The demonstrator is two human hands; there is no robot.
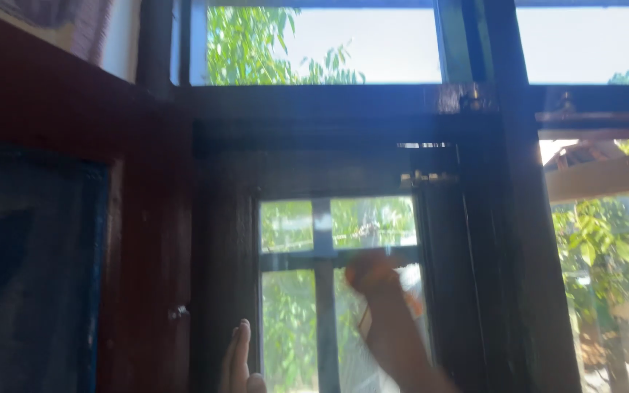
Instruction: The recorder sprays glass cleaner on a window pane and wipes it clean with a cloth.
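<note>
Window pane (373, 218) meets the blurred right hand (374, 273), grip unclear; left hand (238, 360), fingers flat, on frame (223, 276).

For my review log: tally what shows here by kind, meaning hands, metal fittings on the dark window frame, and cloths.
Hands: 2, left hand flat by the frame, right hand raised on the glass pane.
Metal fittings: 3, latch, hinge, small knob.
Cloths: 1, blurred whitish cloth at the right hand.
Total: 6
</note>
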